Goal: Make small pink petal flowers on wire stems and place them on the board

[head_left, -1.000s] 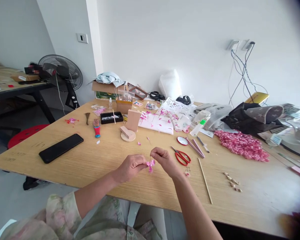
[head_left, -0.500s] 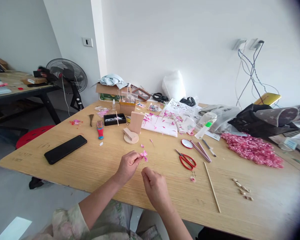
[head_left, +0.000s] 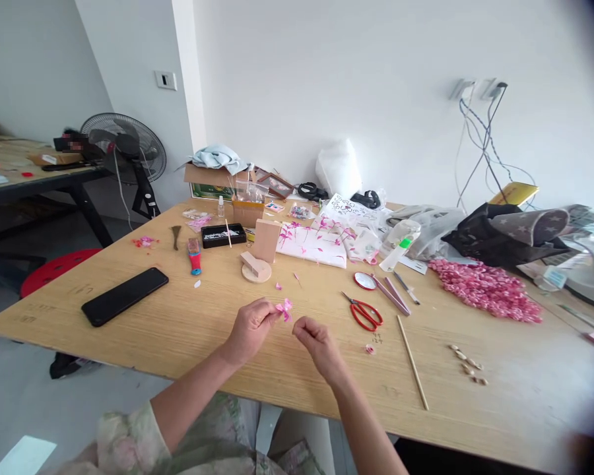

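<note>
My left hand (head_left: 250,332) pinches a small pink flower (head_left: 284,309) at its base, above the front of the table. Close by on the right, my right hand (head_left: 319,344) is closed, thumb against forefinger; whatever may be between the tips is too small to make out, perhaps a thin thread. A loose pink petal (head_left: 278,286) lies just beyond the flower, and a thin pink-tipped stick (head_left: 297,280) beside it. Behind them stands a wooden block (head_left: 266,241) with a round wooden disc (head_left: 256,271) at its foot. Red-handled scissors (head_left: 365,314) lie right of my right hand.
A black phone (head_left: 125,296) lies at left, near a red-and-blue brush (head_left: 195,257). Pink flowers rest on a white foam pad (head_left: 317,249). At right are a wooden stick (head_left: 412,363), tweezers (head_left: 395,296), small beige pieces (head_left: 468,364) and a pink heap (head_left: 485,290).
My right hand has moved up and slightly right, turning its pinched fingers toward the flower. My left hand still holds the flower. The whole view has shifted slightly.
</note>
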Action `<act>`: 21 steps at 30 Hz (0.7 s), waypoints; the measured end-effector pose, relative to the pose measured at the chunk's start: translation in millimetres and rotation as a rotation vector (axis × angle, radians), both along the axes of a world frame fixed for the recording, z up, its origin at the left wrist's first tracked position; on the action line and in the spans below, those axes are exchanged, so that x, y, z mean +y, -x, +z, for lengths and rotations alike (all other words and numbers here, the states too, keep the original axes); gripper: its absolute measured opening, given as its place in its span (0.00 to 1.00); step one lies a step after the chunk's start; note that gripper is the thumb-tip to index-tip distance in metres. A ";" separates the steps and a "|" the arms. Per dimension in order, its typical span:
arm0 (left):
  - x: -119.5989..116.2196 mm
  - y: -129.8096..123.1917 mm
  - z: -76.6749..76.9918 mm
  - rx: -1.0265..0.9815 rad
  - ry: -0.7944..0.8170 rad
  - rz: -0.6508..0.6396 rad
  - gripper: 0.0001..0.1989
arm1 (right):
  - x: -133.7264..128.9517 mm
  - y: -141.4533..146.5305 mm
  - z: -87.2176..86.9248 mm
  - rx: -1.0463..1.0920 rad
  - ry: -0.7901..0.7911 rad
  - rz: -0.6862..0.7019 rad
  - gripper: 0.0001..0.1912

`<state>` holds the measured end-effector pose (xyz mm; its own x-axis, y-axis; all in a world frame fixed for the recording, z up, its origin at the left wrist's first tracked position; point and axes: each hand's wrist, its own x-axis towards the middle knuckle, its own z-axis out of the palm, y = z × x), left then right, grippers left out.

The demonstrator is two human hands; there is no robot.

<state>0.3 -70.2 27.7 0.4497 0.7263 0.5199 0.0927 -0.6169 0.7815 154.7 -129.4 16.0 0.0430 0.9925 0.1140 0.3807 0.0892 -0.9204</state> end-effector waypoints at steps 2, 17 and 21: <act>2.6 -4.0 -8.1 -0.057 0.050 0.077 0.07 | -8.7 13.3 -8.7 -0.002 -0.003 -0.022 0.12; -4.0 -10.3 -13.7 -0.160 0.129 0.041 0.05 | -24.2 0.7 14.4 -0.531 -0.376 -0.494 0.09; -7.2 -13.2 -11.9 -0.142 0.120 0.009 0.06 | -17.9 19.1 21.6 -0.567 -0.420 -0.376 0.07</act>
<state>13.5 -77.4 15.7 0.3715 0.7906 0.4868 -0.0185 -0.5179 0.8553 135.6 -147.3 37.6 0.1895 0.7922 0.5802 0.8540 0.1586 -0.4956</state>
